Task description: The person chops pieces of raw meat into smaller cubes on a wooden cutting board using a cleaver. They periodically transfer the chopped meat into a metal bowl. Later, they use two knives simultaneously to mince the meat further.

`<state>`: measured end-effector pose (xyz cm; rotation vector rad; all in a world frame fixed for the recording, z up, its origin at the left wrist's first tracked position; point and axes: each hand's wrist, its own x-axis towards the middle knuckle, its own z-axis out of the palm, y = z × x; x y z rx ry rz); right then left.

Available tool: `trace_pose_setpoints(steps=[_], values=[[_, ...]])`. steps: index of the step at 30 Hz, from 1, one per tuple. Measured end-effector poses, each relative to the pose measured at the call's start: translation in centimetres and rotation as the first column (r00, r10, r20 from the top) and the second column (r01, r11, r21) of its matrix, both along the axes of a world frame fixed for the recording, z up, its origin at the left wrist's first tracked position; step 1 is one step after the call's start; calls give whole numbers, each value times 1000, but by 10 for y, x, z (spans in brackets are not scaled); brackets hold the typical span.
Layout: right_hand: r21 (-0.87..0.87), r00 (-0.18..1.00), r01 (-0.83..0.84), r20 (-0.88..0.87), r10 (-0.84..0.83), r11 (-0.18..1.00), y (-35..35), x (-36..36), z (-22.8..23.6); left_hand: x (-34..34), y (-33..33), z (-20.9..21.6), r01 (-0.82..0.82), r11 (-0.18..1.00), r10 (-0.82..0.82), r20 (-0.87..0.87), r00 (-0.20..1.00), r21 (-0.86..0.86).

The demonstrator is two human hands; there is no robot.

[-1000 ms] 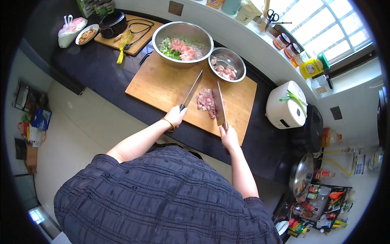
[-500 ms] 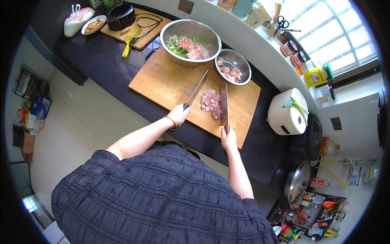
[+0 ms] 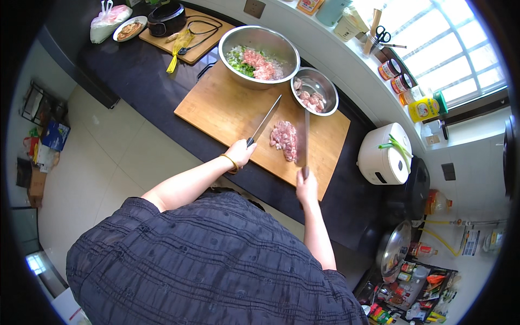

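My left hand [image 3: 239, 152] is closed round the black handle of a long kitchen knife [image 3: 266, 120], whose blade slants up and away over the wooden cutting board [image 3: 208, 105]. In my right hand [image 3: 307, 187] is the handle of a cleaver [image 3: 307, 138], its broad blade seen nearly edge-on. Between the two blades lies a heap of chopped pink meat [image 3: 284, 141], closer to the cleaver. At the board's far edge stand a large steel bowl [image 3: 288, 53] with minced meat and chopped greens, and a smaller steel bowl [image 3: 331, 100] with meat pieces.
To the right stands a white rice cooker [image 3: 383, 154] with green onions [image 3: 397, 146] on its lid. At the far left are a second wooden board [image 3: 208, 50] with a black pot [image 3: 166, 19], a plate [image 3: 142, 21] of flatbread and a plastic bag [image 3: 106, 24]. Jars [image 3: 401, 83] line the windowsill.
The cleaver has shifted slightly right, and its blade now appears more upright and edge-on. The left knife stays nearly in place over the board. The whole view has moved a little.
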<state>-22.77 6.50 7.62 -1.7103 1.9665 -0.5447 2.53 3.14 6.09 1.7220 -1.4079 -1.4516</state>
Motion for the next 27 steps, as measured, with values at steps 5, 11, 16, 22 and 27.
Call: trace_pose_setpoints(steps=[5,11,16,22,27], values=[[359,991,66,83,-102,931,-15,14,46,3,3,7,-17,1000,18,22,1000,-21],[-87,992,-122,-35,119,989,4,-3,-25,-2,0,-12,-3,992,9,48,999,-123],[145,993,29,107,-44,989,0,20,25,0,1,-1,8,997,-5,27,1000,-74],[292,996,-25,93,-3,956,-10,22,32,3,3,-1,-2,999,3,8,1000,-38],[31,994,-82,-72,84,996,8,13,-22,-2,1,-4,-21,999,22,19,1000,-26]])
